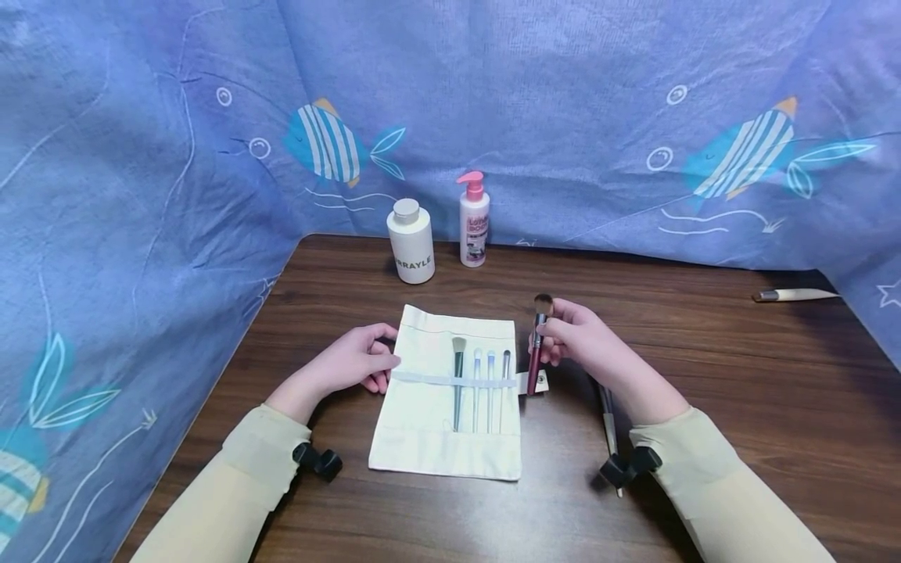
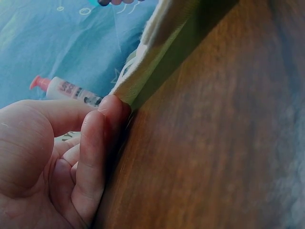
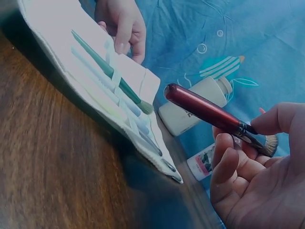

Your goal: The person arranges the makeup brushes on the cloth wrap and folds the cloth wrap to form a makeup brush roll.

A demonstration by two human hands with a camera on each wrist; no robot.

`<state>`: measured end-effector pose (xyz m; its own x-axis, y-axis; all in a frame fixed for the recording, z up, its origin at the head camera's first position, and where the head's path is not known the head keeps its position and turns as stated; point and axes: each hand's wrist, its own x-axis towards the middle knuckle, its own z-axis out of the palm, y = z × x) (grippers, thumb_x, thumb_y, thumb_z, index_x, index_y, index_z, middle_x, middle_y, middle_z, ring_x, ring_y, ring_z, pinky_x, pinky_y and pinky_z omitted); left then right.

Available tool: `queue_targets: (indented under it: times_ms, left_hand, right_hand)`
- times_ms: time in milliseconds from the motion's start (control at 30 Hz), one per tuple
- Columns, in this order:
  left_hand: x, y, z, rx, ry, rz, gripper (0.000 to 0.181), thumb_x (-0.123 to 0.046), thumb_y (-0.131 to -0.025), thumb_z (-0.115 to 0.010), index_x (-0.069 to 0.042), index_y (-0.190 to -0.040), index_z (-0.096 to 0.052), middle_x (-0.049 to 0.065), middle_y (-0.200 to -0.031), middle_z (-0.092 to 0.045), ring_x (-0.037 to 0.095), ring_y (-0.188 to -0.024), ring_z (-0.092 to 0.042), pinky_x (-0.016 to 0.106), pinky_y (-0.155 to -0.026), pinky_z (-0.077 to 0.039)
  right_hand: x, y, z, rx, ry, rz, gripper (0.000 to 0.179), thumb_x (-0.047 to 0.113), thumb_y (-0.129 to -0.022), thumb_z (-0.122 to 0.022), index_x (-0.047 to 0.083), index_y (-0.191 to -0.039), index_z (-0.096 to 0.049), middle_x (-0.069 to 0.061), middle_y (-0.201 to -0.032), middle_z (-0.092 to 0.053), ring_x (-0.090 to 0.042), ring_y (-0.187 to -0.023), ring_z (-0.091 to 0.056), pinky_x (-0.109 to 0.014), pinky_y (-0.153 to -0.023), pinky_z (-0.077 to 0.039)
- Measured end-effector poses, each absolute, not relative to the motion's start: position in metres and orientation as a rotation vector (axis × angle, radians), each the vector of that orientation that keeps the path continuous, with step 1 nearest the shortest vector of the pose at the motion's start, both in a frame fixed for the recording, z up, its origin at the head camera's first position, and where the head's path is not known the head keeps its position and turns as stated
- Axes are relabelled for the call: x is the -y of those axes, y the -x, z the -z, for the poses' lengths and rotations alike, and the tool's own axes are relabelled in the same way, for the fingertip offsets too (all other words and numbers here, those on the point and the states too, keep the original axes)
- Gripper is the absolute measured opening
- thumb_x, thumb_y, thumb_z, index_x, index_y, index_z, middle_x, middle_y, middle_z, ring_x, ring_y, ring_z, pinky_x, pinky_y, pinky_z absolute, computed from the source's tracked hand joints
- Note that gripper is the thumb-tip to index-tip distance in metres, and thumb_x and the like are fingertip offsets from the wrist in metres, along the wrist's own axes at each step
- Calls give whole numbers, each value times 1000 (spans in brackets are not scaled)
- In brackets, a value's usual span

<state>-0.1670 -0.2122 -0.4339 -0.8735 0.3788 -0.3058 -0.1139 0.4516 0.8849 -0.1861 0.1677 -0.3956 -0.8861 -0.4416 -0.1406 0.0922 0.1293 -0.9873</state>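
A cream cloth brush roll (image 1: 422, 407) lies unfolded on the table. Its elastic strap holds a green makeup brush (image 1: 459, 375) and several slimmer, pale-handled ones. At the roll's left edge, my left hand (image 1: 359, 356) pinches the cloth between thumb and fingers; the left wrist view shows that edge lifted off the wood. My right hand (image 1: 580, 336) grips a dark red makeup brush (image 3: 205, 109) near its ferrule, bristles up and handle end down, beside the roll's right edge. Under the red handle is a small tab (image 1: 541, 381) on the roll's side.
Behind the roll stand a white bottle (image 1: 414, 250) and a pink-topped lotion pump bottle (image 1: 475, 227). Brushes (image 1: 609, 430) lie partly hidden beneath my right wrist. Another pale-handled brush (image 1: 795, 295) lies at the far right. A blue fish-print curtain (image 1: 563, 117) backs the table.
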Motion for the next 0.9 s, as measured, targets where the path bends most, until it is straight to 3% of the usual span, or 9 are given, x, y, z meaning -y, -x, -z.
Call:
queue_targets:
  times_ms: [200, 467, 900]
  left_hand:
    - [212, 166, 433, -2243, -227, -1426, 45, -12, -99, -67, 2, -137, -48, 10, -73, -68, 21, -60, -68, 31, -55, -59]
    - [212, 166, 434, -2241, -227, -1423, 43, -11, -99, -66, 1, -136, -49, 10, -73, -68, 21, -60, -68, 31, -56, -59]
    - [213, 168, 436, -2244, -216, -1417, 42, -12, -99, -66, -1, -136, -49, 11, -74, -69, 22, -61, -69, 32, -56, -60]
  right_hand:
    - [-163, 187, 394, -2031, 326, 1791, 3, 4, -99, -49, 3, -100, -47, -3, -71, -56, -17, -64, -62, -27, -59, -52]
    - [-155, 190, 395, -2033, 320, 1781, 17, 12, -102, -53, 4, -92, -43, -4, -67, -51, -20, -64, -62, -29, -59, -52]
    - [-140, 191, 393, -1992, 366, 1805, 17, 10, -101, -55, 1, -90, -46, -4, -63, -52, -18, -59, -62, -28, -57, -55]
